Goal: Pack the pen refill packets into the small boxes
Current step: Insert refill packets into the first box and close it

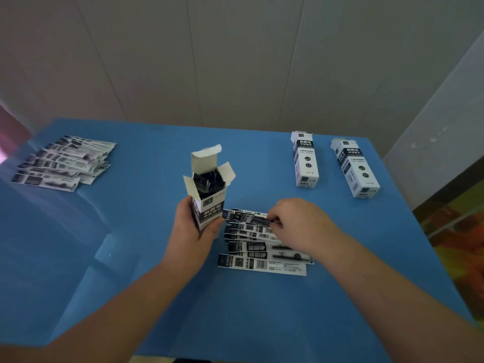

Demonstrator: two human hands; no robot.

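Note:
My left hand [192,227] grips a small white and black box [209,189] upright above the blue table [146,231]. Its top flaps stand open and dark packet ends show inside. Just to its right lies a fanned pile of black and white refill packets [262,254]. My right hand [293,224] is on the far end of this pile, its fingertips pinching the top packet [251,218]. A second spread of several packets [62,162] lies at the far left of the table.
Two closed boxes lie flat at the far right, one box [305,159] nearer the middle and the other box [355,167] near the table's right edge. A pale panelled wall stands behind the table. Coloured floor shows past the right edge.

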